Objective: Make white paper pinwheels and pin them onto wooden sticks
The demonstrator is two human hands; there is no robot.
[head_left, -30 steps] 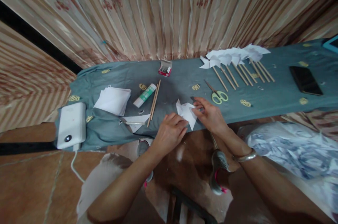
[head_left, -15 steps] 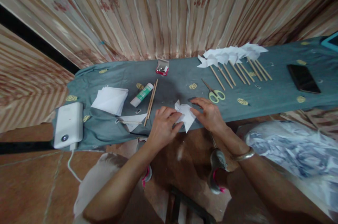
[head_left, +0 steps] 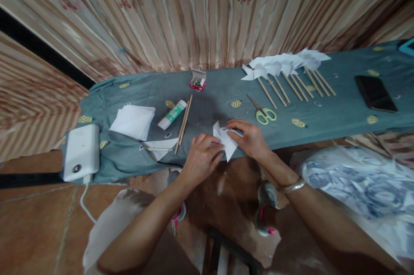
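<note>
A white paper pinwheel [head_left: 229,146] with folded, pointed blades lies at the front edge of the cloth-covered table, between my two hands. My left hand [head_left: 201,154] pinches its left side between thumb and fingers. From the right, my right hand [head_left: 250,137] closes thumb and fingers on the upper right part, hiding one blade. Just beyond my right hand are scissors [head_left: 265,115] with green handles. Left of my left hand lie two wooden sticks [head_left: 183,124], a glue stick [head_left: 172,114], and a pencil-like rod [head_left: 158,149] on a paper piece [head_left: 163,143].
A stack of white paper [head_left: 132,121] and a white device with a cable [head_left: 81,152] occupy the left end. An open red box [head_left: 198,81] of small metal pieces stands at the back. Several pinwheels on sticks [head_left: 286,66] and a phone [head_left: 375,93] lie right. A plastic bag [head_left: 359,193] sits below.
My right hand has moved left, its fingers now over the pinwheel's upper right part. My left hand keeps its hold on the left side. The view has shifted slightly.
</note>
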